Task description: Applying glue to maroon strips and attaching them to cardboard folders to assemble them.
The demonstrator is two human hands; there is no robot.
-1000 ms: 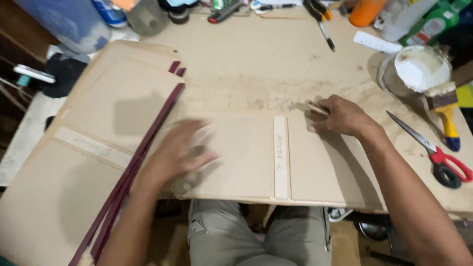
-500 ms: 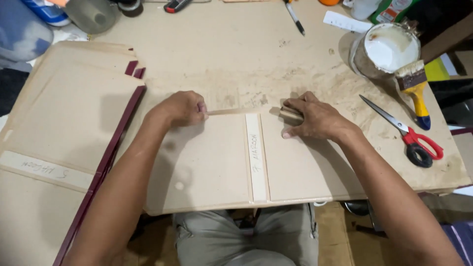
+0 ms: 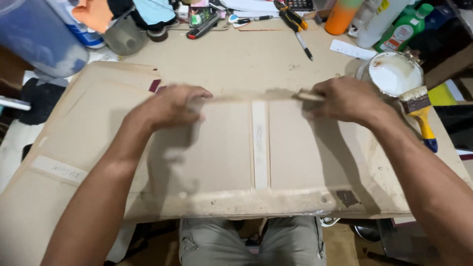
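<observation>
A tan cardboard cover (image 3: 221, 152), two panels joined by a pale centre strip (image 3: 259, 148), lies in front of me on the worktable. My left hand (image 3: 170, 106) grips its far edge at the left. At the right of that edge my right hand (image 3: 347, 98) closes on the board, with a small pale flat stick (image 3: 308, 96) poking out of the fingers. The far edge looks blurred and slightly raised. The near edge (image 3: 246, 202) is smeared with dried white glue.
A white glue tub (image 3: 394, 74) and a yellow-handled brush (image 3: 421, 116) sit just right of my right hand. Larger cardboard sheets (image 3: 74, 128) lie to the left. Bottles (image 3: 342, 15), a pen (image 3: 303, 47) and tools line the table's back.
My left hand left the panel's face and took the far edge. Both hands now hold that edge, which has come up a little. The view has moved in closer.
</observation>
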